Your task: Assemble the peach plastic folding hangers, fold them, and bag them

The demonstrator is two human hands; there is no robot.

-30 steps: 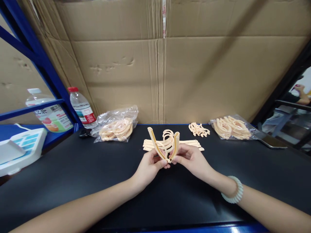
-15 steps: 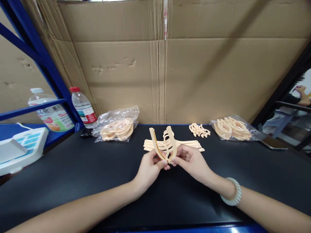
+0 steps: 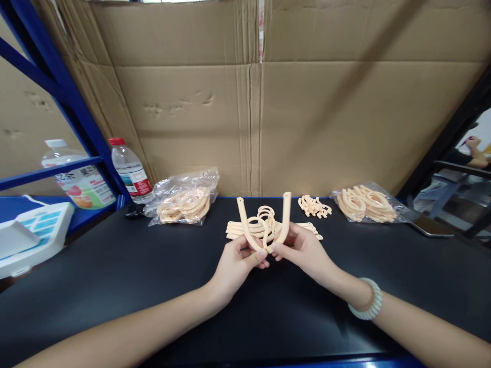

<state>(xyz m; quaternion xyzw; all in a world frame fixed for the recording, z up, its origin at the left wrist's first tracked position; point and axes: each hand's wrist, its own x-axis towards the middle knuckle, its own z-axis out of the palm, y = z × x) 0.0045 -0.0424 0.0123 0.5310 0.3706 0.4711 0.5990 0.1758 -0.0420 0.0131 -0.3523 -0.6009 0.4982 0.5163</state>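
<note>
In the head view we see the left hand [image 3: 235, 264] and the right hand [image 3: 304, 251] meeting above the middle of the black table [image 3: 115, 276], both with fingers pinched on a cream plastic U-shaped hanger piece [image 3: 264, 225], its two arms pointing upward and its bend held between the thumbs and forefingers. Behind it, toward the far edge of the table, lies a flat stack of cream plastic strips [image 3: 310, 227], with a small heap of cream hooks [image 3: 313, 205] beyond. A clear bag of cream curved parts [image 3: 184, 200] sits at the far edge to the left, another such bag [image 3: 366, 202] to the right. A red-capped water bottle [image 3: 128, 168] stands near the far left corner. The right wrist wears a pale green bracelet [image 3: 368, 306].
</note>
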